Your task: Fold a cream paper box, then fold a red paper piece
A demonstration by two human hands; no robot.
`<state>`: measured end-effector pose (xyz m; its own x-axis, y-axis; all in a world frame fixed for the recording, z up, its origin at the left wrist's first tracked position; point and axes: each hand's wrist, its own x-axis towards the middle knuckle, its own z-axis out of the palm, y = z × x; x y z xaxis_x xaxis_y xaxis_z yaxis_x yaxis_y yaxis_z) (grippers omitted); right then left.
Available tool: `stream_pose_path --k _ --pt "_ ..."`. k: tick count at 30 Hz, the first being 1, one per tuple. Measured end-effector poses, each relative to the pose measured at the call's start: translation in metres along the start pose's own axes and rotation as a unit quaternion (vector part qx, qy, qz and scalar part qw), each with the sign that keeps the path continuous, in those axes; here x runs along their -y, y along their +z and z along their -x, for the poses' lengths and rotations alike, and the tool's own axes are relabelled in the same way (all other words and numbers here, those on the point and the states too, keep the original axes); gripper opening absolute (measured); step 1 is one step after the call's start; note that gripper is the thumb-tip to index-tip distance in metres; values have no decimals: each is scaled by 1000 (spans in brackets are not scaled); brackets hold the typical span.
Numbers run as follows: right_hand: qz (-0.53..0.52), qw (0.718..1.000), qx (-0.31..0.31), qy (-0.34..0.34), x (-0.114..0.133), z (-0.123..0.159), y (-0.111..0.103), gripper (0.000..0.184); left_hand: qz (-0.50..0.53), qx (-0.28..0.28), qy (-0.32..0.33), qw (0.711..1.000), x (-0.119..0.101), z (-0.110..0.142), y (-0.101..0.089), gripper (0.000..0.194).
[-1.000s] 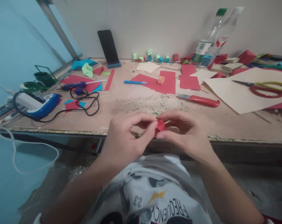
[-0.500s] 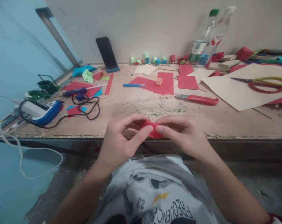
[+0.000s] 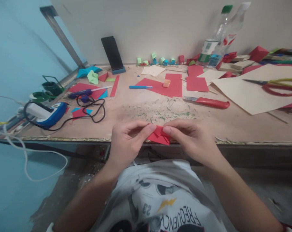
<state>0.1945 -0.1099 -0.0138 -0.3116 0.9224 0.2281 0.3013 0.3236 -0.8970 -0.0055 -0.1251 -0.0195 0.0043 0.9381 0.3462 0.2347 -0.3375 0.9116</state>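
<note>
A small folded piece of red paper [image 3: 158,138] is held between both hands at the table's front edge. My left hand [image 3: 128,140] pinches its left side, thumb on top and fingers behind. On the other side my right hand [image 3: 188,137] grips the paper's right corner in the same way. Creases and overlapping flaps show on the paper's face. Its back and the fingertips behind it are hidden.
Beyond the hands lie green scraps [image 3: 165,111], a red-handled knife [image 3: 212,102], a blue pen [image 3: 140,87] and red paper sheets [image 3: 173,85]. A glue gun [image 3: 80,93] with a black cord is at left. Scissors [image 3: 281,87] rest on cream paper at right.
My thumbs have moved apart, and more of the red paper shows between and below them. Both hands still hold it. The view has shifted slightly.
</note>
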Motion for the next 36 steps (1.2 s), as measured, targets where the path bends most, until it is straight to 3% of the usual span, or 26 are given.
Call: stream_pose_path --k 4,11,19,28,36 --pt "3 1000 -2 3 -1 1 1 26 -2 -6 -2 1000 0 -1 0 19" --pt "-43 999 18 13 2 -1 1 20 6 48 0 999 1 -5 0 19" --pt "-16 1000 22 -6 2 -1 1 22 -66 78 25 994 0 -5 1 27" --pt "5 999 24 -22 2 0 2 21 -8 103 -5 995 3 -8 1 17" --pt "19 1000 11 -12 2 -1 2 22 -8 39 11 999 5 -7 -1 21"
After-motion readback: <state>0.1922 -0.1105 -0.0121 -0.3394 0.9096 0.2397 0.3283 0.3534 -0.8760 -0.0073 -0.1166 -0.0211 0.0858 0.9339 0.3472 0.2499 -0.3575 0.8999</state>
